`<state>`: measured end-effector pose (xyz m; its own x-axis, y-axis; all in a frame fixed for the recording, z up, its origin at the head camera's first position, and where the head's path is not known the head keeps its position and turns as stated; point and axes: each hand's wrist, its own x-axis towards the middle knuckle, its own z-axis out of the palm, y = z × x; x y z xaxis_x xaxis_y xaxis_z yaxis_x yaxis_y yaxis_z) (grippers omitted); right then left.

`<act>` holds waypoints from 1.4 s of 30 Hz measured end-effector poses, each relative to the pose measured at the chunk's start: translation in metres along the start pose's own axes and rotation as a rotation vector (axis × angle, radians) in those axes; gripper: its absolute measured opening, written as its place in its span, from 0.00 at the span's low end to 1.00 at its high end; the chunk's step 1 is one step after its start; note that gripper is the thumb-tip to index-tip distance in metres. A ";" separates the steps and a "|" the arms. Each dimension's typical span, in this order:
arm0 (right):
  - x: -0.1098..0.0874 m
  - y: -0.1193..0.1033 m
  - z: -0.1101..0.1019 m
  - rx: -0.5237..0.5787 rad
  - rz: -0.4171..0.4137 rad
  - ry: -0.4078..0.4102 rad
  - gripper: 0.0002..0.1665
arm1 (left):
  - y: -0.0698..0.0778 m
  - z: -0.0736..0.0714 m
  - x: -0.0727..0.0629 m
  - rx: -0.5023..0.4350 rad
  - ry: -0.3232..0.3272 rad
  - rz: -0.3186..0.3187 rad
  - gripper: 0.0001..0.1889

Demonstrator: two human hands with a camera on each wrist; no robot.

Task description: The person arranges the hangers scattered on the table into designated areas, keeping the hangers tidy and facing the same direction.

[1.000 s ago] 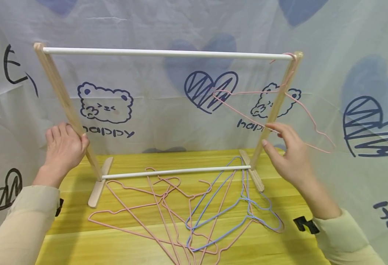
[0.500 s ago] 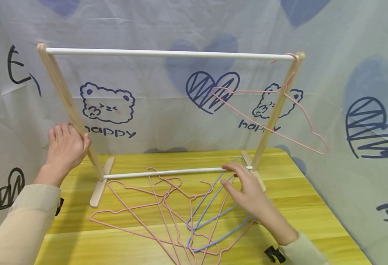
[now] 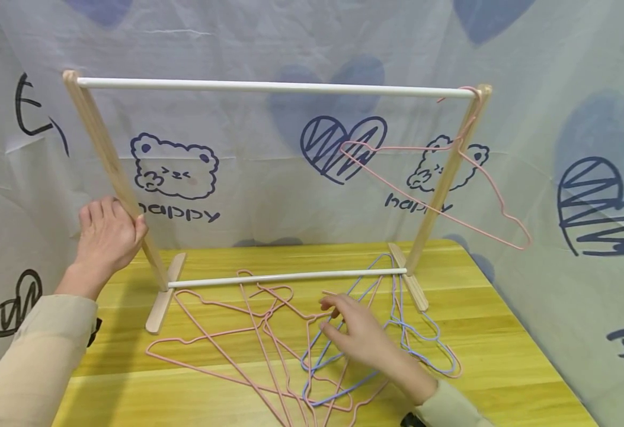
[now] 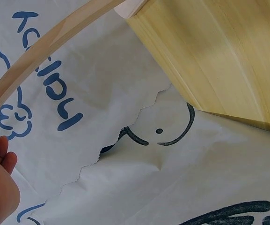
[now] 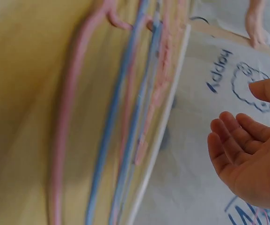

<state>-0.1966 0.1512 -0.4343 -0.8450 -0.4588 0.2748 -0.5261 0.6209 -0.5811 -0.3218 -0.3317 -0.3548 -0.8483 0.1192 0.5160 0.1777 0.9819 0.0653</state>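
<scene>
My left hand (image 3: 108,234) grips the left wooden post (image 3: 101,142) of a small clothes rack; in the left wrist view only the hand's edge and curled fingertips (image 4: 8,161) show beside the post. Above the hangers on the table hovers my right hand (image 3: 362,332), its fingers loosely bent and holding nothing. Under and around it lie blue hangers (image 3: 344,391) tangled with several pink hangers (image 3: 262,318). One pink hanger (image 3: 413,147) hangs by its hook at the right end of the rack's white top rail (image 3: 269,86).
The rack's lower white rail (image 3: 290,277) runs just above the table, behind most of the hangers. Wooden feet (image 3: 165,293) stand at both ends. A printed cloth (image 3: 248,196) encloses the yellow wood-grain table (image 3: 493,356) at the back and sides.
My right hand has come away from the hanging pink hanger by the right post, moving down and left over the hangers on the table. My left hand keeps its grip on the left post.
</scene>
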 end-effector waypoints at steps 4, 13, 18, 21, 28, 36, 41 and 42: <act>0.001 0.001 0.014 -0.014 0.023 -0.090 0.24 | 0.000 0.000 0.000 -0.002 0.004 0.002 0.22; 0.001 0.003 0.033 -0.083 0.026 -0.198 0.23 | 0.001 0.000 0.001 -0.003 0.009 0.004 0.22; 0.002 0.004 0.038 -0.072 0.058 -0.251 0.21 | 0.000 0.002 0.003 -0.002 0.013 0.004 0.22; 0.002 0.004 0.040 -0.048 0.095 -0.274 0.18 | 0.000 0.002 0.003 -0.003 0.012 0.001 0.22; 0.002 0.004 0.045 -0.028 0.140 -0.267 0.14 | 0.000 0.001 0.002 -0.008 0.014 -0.001 0.22; 0.001 0.003 0.049 -0.048 0.145 -0.242 0.16 | 0.000 0.002 0.001 -0.014 0.010 -0.010 0.22; 0.000 0.003 0.051 -0.055 0.152 -0.238 0.14 | 0.001 0.002 0.000 -0.018 0.015 -0.006 0.22; 0.000 0.003 0.051 -0.053 0.156 -0.238 0.13 | 0.001 0.002 0.000 -0.018 0.016 -0.006 0.22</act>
<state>-0.1936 0.1206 -0.4754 -0.8732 -0.4874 -0.0057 -0.4011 0.7251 -0.5598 -0.3229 -0.3307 -0.3567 -0.8412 0.1104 0.5293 0.1814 0.9798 0.0839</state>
